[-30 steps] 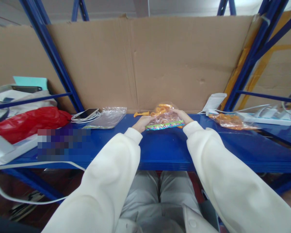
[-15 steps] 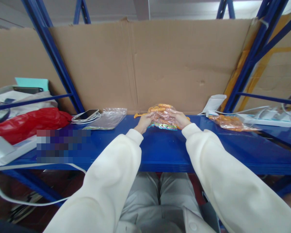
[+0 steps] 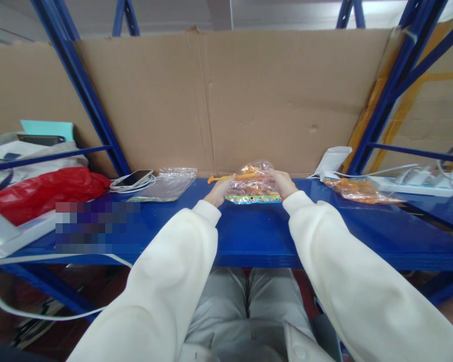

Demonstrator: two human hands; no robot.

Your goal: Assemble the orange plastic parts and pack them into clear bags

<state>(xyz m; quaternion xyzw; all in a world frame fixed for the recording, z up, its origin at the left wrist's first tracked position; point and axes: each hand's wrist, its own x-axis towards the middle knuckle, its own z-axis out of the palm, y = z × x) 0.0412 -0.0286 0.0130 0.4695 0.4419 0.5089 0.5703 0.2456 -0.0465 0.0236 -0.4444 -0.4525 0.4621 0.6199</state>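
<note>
A small clear plastic bag [image 3: 253,184] full of orange pieces, with a colourful strip along its near edge, lies on the blue shelf [image 3: 256,231]. My left hand [image 3: 218,191] grips the bag's left side and my right hand [image 3: 284,183] grips its right side, fingers closed on the plastic. A loose orange piece [image 3: 216,178] lies on the shelf just beyond my left hand. Both arms wear white sleeves.
A stack of empty clear bags [image 3: 168,184] and a phone [image 3: 133,178] on a white cable lie to the left. Another filled orange bag [image 3: 357,190], a white object [image 3: 332,160] and a power strip [image 3: 411,184] lie right. A red bag [image 3: 41,190] sits far left; cardboard [image 3: 249,100] backs the shelf.
The bag was lifted and bunched between both hands half a second ago; now it is lowered and spread flat again on the shelf, with its colourful strip facing me.
</note>
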